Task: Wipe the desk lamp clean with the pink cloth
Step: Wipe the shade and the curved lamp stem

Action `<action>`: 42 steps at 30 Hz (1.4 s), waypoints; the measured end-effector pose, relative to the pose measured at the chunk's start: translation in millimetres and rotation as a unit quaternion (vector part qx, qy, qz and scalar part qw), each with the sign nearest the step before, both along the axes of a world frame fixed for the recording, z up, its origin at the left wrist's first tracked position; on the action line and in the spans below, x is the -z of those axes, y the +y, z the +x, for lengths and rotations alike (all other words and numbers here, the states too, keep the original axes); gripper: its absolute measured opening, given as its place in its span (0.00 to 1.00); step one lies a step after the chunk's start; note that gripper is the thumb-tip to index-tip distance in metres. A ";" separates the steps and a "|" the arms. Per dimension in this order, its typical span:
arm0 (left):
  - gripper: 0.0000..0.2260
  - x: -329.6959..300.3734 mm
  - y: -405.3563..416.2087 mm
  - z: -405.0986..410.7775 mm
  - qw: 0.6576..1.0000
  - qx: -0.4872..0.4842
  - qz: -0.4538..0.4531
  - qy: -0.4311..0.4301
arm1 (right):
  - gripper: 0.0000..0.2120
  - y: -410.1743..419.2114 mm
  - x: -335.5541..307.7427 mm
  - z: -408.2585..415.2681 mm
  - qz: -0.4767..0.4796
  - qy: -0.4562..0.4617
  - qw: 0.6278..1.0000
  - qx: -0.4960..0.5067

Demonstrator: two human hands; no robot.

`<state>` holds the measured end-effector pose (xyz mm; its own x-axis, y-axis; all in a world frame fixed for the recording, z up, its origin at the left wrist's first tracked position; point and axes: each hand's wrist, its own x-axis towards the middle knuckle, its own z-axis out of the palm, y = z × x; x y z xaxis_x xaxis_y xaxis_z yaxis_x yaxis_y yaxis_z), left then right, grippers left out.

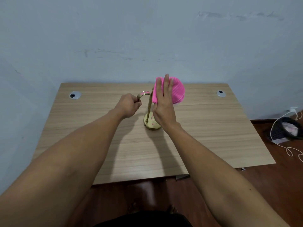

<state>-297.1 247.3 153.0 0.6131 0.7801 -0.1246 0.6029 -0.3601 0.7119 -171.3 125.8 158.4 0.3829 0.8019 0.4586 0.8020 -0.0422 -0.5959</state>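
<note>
A brass desk lamp stands mid-desk on a round base (152, 124), with an upright stem (148, 108) and a curved arm on top. Its pink ribbed shade (178, 90) hangs at the right of the stem. My left hand (128, 105) grips the left end of the curved arm. My right hand (164, 102) lies flat, fingers stretched upward, and presses the pink cloth (155, 95) against the near side of the shade. The hand covers most of the cloth.
The wooden desk (114, 145) stands against a pale wall, with round cable grommets at back left (75, 95) and back right (221, 93). On the floor to the right are a black basket (285, 128) and a white cable (289, 150).
</note>
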 end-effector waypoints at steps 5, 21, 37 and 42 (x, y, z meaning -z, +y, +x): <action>0.11 2.0 1.6 -0.3 1.000 0.007 0.003 -0.001 | 0.42 -2.1 15.8 -9.4 0.020 0.005 1.000 -0.016; 0.10 2.0 2.2 2.6 1.000 0.008 0.007 0.002 | 0.16 -15.7 23.0 -29.1 0.106 0.419 0.894 0.123; 0.11 -0.3 2.5 0.6 1.000 0.014 0.013 0.006 | 0.12 16.3 -116.3 -15.7 0.079 0.700 0.672 0.230; 0.11 2.1 4.4 0.8 1.000 0.016 0.000 0.003 | 0.14 19.3 -78.5 -36.9 -0.007 0.468 0.864 0.185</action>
